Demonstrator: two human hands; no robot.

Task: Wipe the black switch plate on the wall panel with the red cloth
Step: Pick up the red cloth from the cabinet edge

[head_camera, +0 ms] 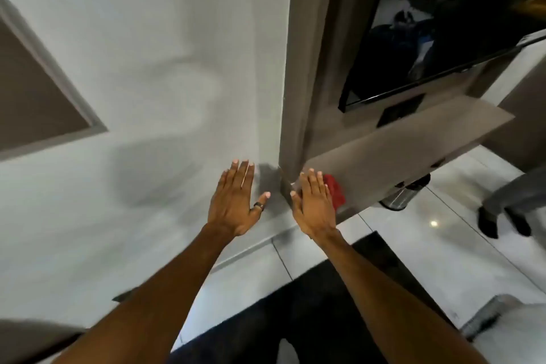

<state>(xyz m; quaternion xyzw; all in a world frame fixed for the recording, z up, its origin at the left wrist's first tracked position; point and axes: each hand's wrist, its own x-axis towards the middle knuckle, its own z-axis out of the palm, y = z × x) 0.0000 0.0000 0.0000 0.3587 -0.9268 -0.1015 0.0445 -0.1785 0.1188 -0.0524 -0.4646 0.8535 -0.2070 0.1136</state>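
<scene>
The red cloth [335,193] lies on the near end of a beige shelf [399,154], partly hidden behind my right hand [314,204]. That hand is held flat with fingers extended, in front of the cloth and holding nothing. My left hand [236,201], a dark ring on its thumb, is also flat and open, against the white wall [147,68] just left of the corner. The black switch plate [400,109] sits on the beige wall panel [328,115] under the television, above the shelf's far part.
A black television [437,26] hangs above the shelf. A steel bin [401,196] stands on the glossy tiled floor [428,245] under the shelf. Another person's legs and dark shoes [502,216] are at the right. A dark mat [310,304] lies below me.
</scene>
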